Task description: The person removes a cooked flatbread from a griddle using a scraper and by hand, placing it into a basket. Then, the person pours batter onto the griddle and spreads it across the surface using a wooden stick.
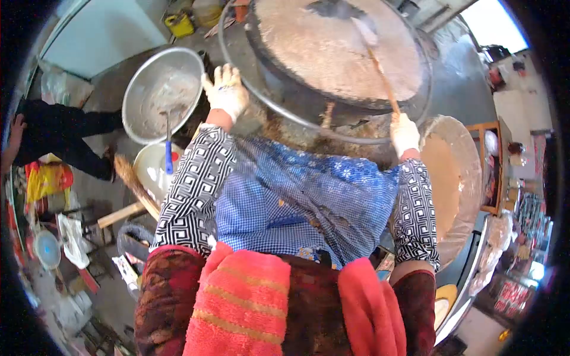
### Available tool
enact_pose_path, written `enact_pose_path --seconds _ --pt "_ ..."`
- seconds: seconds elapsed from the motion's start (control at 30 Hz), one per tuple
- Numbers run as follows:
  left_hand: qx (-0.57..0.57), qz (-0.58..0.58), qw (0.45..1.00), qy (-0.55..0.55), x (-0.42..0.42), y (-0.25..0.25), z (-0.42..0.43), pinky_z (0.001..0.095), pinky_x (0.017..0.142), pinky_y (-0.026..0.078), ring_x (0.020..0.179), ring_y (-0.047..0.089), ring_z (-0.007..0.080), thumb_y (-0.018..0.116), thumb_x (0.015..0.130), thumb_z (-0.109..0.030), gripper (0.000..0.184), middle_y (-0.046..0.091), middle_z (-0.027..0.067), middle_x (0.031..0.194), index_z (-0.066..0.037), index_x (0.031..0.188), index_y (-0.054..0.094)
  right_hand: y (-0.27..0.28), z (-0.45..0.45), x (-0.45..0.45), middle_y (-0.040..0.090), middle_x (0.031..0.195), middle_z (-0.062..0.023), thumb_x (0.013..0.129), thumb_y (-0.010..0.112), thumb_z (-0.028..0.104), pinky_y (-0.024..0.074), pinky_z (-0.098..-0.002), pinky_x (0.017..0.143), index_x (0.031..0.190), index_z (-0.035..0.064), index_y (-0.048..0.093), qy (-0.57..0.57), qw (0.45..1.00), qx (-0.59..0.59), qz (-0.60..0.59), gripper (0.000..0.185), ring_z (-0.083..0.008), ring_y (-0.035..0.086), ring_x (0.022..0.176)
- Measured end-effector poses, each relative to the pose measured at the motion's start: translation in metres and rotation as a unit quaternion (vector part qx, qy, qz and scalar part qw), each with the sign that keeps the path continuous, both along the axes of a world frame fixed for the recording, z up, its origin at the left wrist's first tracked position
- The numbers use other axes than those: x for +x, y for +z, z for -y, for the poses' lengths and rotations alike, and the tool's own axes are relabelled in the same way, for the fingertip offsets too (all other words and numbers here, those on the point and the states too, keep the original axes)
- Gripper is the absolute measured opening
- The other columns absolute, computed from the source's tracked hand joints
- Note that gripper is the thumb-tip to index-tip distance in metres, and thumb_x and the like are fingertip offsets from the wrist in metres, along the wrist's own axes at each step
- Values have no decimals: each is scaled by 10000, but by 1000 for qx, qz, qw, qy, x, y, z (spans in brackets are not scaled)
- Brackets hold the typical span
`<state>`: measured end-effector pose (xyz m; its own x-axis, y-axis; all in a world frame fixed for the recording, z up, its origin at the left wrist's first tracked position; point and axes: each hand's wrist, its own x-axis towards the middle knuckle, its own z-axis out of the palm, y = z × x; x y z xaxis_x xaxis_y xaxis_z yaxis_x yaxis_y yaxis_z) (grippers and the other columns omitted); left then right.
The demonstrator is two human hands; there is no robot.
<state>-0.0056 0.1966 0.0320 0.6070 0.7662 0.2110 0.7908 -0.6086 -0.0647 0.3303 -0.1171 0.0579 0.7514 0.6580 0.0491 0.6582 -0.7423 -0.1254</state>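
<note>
My right hand [405,133], in a white glove, is closed round the handle of a long wooden spatula [378,65]. Its pale flat blade reaches over the far part of a large round griddle [261,50]. A thin tan layer of batter [320,50] covers most of the griddle, with a dark bare patch near the far edge. My left hand [227,92], gloved too, has its fingers spread near the metal ring [279,111] round the griddle. Left of it is a steel basin [133,89] with pale residue and a blue-handled ladle [168,148].
A wide tub of tan batter [448,184] stands at the right, its rim wrapped in plastic. At left are a white bucket [148,172], a straw brush [132,178] and a person in dark trousers [65,133]. A wooden shelf [490,172] stands far right.
</note>
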Motion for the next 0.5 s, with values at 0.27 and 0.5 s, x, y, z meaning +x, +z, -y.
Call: enact_pose_path --seconds 0.27,0.5 --pt "-47 156 955 -248 22 15 140 589 1084 220 1228 473 342 635 783 -244 453 570 157 1228 -18 1169 563 9 -6 -13 655 862 -259 974 411 390 486 -522 771 996 50 566 -64 998 -27 -13 374 -447 628 846" --pt "19 97 972 -213 2 -20 119 600 1111 181 1277 451 340 635 796 -236 543 524 181 1330 -6 1276 522 -18 14 -13 652 832 -256 965 435 385 490 -532 744 953 60 568 -6 999 -37 -8 352 -444 629 803"
